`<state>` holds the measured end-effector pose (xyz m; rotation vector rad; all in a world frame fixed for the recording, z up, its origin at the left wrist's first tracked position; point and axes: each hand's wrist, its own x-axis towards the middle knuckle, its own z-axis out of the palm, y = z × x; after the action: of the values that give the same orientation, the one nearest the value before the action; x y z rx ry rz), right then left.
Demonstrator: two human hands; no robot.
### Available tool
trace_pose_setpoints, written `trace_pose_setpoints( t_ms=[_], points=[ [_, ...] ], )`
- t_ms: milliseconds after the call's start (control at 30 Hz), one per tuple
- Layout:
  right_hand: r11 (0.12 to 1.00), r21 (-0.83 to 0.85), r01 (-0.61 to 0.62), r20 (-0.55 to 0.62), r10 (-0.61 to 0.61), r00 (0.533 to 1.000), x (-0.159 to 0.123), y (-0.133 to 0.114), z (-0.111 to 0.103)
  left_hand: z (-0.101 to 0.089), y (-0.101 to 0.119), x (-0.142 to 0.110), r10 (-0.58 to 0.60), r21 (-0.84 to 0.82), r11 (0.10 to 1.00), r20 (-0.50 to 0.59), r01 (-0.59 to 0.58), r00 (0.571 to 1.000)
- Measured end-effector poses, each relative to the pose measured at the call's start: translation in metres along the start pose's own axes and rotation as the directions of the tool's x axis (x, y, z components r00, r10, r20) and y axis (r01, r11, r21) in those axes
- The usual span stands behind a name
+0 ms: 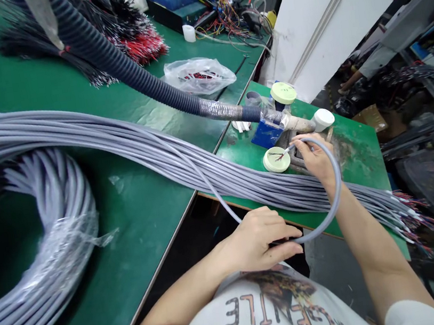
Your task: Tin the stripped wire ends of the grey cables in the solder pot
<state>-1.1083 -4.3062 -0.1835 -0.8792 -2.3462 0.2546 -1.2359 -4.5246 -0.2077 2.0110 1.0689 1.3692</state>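
A single grey cable (336,189) runs through both my hands and bends in a loop between them. Near its stripped end my right hand (315,156) pinches it, with the thin bare-ended wires over a small round pale-yellow tub (276,160). I cannot tell whether the wire tips touch what is in the tub. Closer to my body, my left hand (265,236) is closed around the same cable. Behind my hands lies a long bundle of grey cables (218,170), its coloured wire ends (414,215) fanned out at the right.
A ribbed dark hose (140,79) slants above the green table (151,214) to a nozzle by a blue box (267,133). A coiled, plastic-wrapped cable bundle (63,248) lies left. Farther back are a plastic bag (200,76), black and red wires (144,46) and a white cup (323,119).
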Motion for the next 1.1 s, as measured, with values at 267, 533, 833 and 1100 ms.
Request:
trace_pose_setpoints(
  t_ms=[267,533,833,1100],
  points=[
    [1.0,-0.025,0.017,-0.001,-0.017,1.0,0.0,0.002,0.004,0.0,0.001,0.001,0.009,-0.004,1.0,-0.021,-0.009,1.0],
    [0.991,-0.122,-0.055,-0.177,0.033,0.984,0.003,0.023,-0.047,-0.003,0.003,0.003,0.04,0.032,0.999,-0.108,-0.037,0.993],
    [0.95,-0.287,-0.121,-0.188,0.068,0.98,-0.003,0.088,-0.045,0.003,-0.004,0.011,0.011,0.135,0.991,-0.099,0.003,0.995],
    [0.942,-0.303,-0.144,-0.162,0.098,0.982,-0.003,0.111,-0.032,0.005,-0.008,0.012,-0.034,0.158,0.987,-0.049,0.042,0.998]
  ],
)
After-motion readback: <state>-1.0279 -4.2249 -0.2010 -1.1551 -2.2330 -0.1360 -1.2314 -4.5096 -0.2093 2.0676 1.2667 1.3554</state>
